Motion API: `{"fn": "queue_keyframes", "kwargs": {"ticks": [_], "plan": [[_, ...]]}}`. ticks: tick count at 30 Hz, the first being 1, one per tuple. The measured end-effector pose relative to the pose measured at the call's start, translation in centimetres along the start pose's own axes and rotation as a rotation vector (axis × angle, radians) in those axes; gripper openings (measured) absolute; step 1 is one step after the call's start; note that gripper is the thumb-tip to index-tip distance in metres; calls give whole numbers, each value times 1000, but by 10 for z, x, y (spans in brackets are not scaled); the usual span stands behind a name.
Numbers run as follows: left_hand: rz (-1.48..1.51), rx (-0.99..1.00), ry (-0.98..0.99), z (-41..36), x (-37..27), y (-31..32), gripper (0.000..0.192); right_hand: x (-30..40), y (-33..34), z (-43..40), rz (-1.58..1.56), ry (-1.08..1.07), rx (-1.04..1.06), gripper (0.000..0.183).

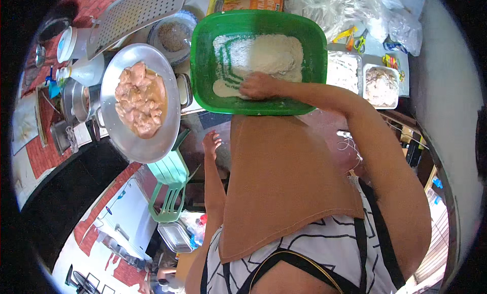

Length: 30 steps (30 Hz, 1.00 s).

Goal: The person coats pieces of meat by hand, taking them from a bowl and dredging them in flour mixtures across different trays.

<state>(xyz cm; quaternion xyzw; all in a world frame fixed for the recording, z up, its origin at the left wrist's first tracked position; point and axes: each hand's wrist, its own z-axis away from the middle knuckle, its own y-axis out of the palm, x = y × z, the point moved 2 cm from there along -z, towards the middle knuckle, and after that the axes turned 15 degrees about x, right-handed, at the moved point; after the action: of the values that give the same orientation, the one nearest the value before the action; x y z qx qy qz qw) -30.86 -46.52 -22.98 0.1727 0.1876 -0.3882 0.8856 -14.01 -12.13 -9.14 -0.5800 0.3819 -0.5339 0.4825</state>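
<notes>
My right hand (pixel 260 86) is down inside a green plastic basin (pixel 200 62), at the near side of the white flour (pixel 272 56) spread over its floor. The fingers curl downward, and their tips are hidden, so whether they pinch any flour does not show. Finger-wide furrows run through the left part of the flour. My left hand (pixel 211 143) hangs low beside my brown apron (pixel 289 183), holding nothing, fingers loosely apart. To the left of the basin, raw meat pieces (pixel 139 100) sit in brownish liquid in a wide metal bowl (pixel 114 134).
Right of the basin stand a metal tray of flour (pixel 343 71) and a white container of coated pieces (pixel 380 86). Behind them are scissors (pixel 360 43) and clear plastic bags (pixel 342 12). A perforated metal tray (pixel 140 16) leans back left. A green plastic chair (pixel 171 172) stands below.
</notes>
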Motion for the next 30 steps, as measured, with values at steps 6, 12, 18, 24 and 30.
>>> {"fn": "queue_keyframes", "kwargs": {"ticks": [6,12,18,24,30], "plan": [[-48,-16,48,-4,-9,-7,25,-14,-64,-2,-314,457,-245,17],[-137,64,-1,-10,-10,-14,26,-33,-58,34,-125,443,-201,33],[-158,69,-15,-14,-21,-14,26,-36,-44,33,-123,649,-21,60],[-139,28,-48,-11,-2,-36,25,-14,-60,50,-118,647,148,68],[-163,4,-110,5,8,-33,26,-23,-51,59,-360,972,74,71]]}}
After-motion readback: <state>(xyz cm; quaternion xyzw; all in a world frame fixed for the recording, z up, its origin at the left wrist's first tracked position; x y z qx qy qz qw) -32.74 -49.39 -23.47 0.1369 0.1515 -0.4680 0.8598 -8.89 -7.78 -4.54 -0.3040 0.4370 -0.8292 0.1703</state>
